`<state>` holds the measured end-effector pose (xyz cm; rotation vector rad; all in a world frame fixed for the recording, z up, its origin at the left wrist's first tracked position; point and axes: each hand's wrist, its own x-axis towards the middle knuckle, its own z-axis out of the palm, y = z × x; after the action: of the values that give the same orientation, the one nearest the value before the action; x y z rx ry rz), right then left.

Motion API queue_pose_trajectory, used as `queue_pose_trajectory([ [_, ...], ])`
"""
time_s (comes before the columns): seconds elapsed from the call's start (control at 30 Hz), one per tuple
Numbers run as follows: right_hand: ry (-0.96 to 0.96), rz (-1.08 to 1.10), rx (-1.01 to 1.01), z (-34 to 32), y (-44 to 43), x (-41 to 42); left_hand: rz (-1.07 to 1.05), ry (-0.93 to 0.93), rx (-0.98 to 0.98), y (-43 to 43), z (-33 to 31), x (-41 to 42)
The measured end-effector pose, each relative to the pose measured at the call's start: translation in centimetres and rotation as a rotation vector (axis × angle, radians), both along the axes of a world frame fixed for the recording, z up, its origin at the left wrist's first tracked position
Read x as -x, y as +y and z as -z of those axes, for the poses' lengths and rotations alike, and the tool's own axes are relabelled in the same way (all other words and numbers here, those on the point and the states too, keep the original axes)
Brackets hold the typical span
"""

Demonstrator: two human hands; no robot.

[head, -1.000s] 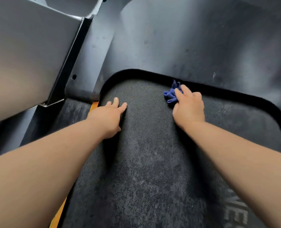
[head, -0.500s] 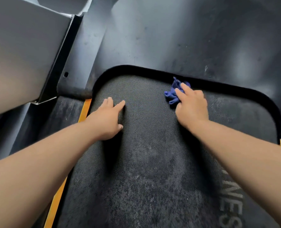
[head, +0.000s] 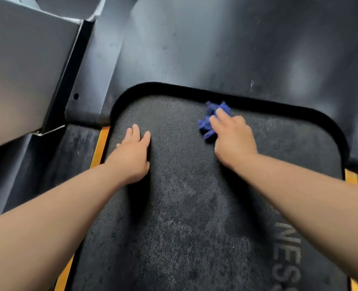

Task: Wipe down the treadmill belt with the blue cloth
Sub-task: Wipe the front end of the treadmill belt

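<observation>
Hardly anything had shifted since half a second earlier: the view drifted a little, while both hands stayed in much the same spots near the front of the treadmill belt [head: 195,206].

Right hand [head: 234,141] lay on the bunched blue cloth [head: 210,122], fingers fairly straight over it, pressing it to the belt rather than clenching it; thumb hidden. The cloth sat on the belt, just short of the dark rim where the belt met the black motor cover [head: 216,49], right of centre.

Left hand [head: 132,156] rested flat and empty on the belt, fingers extended, close to the orange side strip [head: 100,143] — apparently bracing.

Progress, as judged: early to middling. Pale, mottled dust marks covered the belt's middle and near stretch, and a greyish haze lay around the printed lettering [head: 287,259]. Only the front band seemed to be getting attention — most of the visible surface looked unwiped. Sweeps back toward the person looked left to do.
</observation>
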<state>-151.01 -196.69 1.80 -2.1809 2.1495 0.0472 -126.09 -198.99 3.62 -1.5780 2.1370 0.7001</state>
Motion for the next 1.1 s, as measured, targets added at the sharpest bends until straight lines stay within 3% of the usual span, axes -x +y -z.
queue_pose_trajectory([
  [0.13,-0.2,-0.465,0.014,2.0,5.6,-3.0,-0.022,0.004,0.002,0.3,0.2,0.1],
  [0.2,-0.204,-0.56,0.049,2.6,4.6,-1.1,-0.014,0.008,0.005,0.4,0.4,0.0],
  [0.27,-0.18,-0.397,0.095,2.6,2.3,1.1,-0.007,0.007,0.016,0.6,0.4,0.0],
  [0.37,-0.049,0.089,0.053,1.3,-1.0,4.1,-0.02,-0.002,0.048,0.9,0.6,0.4],
  [0.43,-0.028,0.198,0.036,0.4,-1.7,3.7,-0.011,-0.028,0.07,0.9,0.7,0.8],
  [0.5,-0.079,0.078,0.052,0.0,-0.3,0.9,-0.014,-0.054,0.073,1.1,0.8,1.3],
  [0.6,-0.197,-0.36,0.03,1.5,4.5,-2.9,-0.047,-0.072,0.086,1.3,1.0,1.9],
  [0.67,-0.172,-0.601,0.004,2.4,4.9,-1.6,-0.058,-0.086,0.116,1.3,1.1,2.0],
  [0.7,-0.176,-0.622,0.006,2.5,3.8,-0.1,-0.042,-0.089,0.155,1.2,1.1,2.0],
  [0.77,-0.142,-0.412,0.072,2.0,1.4,2.8,0.041,-0.066,0.25,0.9,1.0,2.1],
  [0.87,-0.017,0.129,-0.01,0.8,-0.9,5.8,0.022,0.046,0.212,0.5,0.5,2.8],
  [0.93,-0.032,0.249,-0.024,-0.1,-0.8,4.3,-0.035,0.067,0.152,0.6,-0.1,3.3],
  [1.0,-0.081,0.135,-0.016,-0.6,0.8,1.1,-0.039,0.067,0.137,0.8,-0.4,3.5],
  [1.1,-0.155,-0.369,-0.044,0.7,5.7,-1.8,-0.013,0.069,0.123,0.8,-0.2,3.7],
])
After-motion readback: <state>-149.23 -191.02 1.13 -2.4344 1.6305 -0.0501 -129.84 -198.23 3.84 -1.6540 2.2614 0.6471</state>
